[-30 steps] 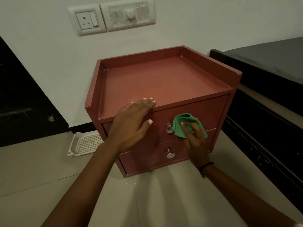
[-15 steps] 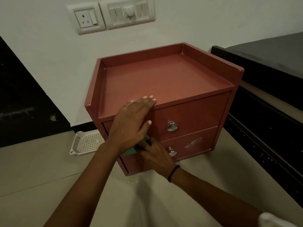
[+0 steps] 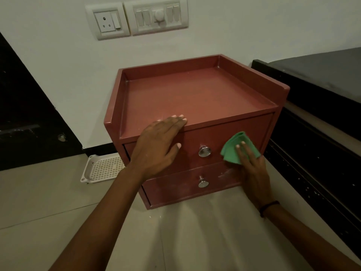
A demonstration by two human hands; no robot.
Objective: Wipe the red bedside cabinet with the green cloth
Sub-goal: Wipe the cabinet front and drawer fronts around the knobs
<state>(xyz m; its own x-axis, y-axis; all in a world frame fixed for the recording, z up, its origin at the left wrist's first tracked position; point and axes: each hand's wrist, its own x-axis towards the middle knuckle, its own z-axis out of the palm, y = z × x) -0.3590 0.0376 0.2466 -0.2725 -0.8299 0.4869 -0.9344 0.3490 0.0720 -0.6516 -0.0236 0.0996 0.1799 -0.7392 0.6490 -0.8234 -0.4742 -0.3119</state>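
The red bedside cabinet (image 3: 195, 106) stands on the pale tiled floor (image 3: 58, 212) with its back against the white wall (image 3: 58, 65), and its top is a shallow tray with raised rims on the left, back and right and an open front edge. To the right of the cloth hand the cabinet's right front edge is close, and beyond it a dark bed frame (image 3: 322, 143) runs just beside the cabinet, so little room lies that way; to its left the upper drawer front is bare as far as the upper knob (image 3: 204, 151). The right hand (image 3: 252, 169) presses the green cloth (image 3: 237, 148) flat against the right part of the upper drawer front, fingers extended and slightly spread over the bunched fabric, with folds of it sticking out above and to the left of the fingertips; a dark band circles that wrist. The left hand (image 3: 156, 147) lies open and flat, fingers together over the front lip of the top, thumb spread down on the drawer face left of the upper knob. Below the cloth, the lower drawer shows pale scuffs near its lower knob (image 3: 202, 182). A white perforated basket (image 3: 101, 169) lies on the floor left of the cabinet, beside a dark door (image 3: 29, 114). A socket and switch plate (image 3: 136, 18) sit on the wall above.
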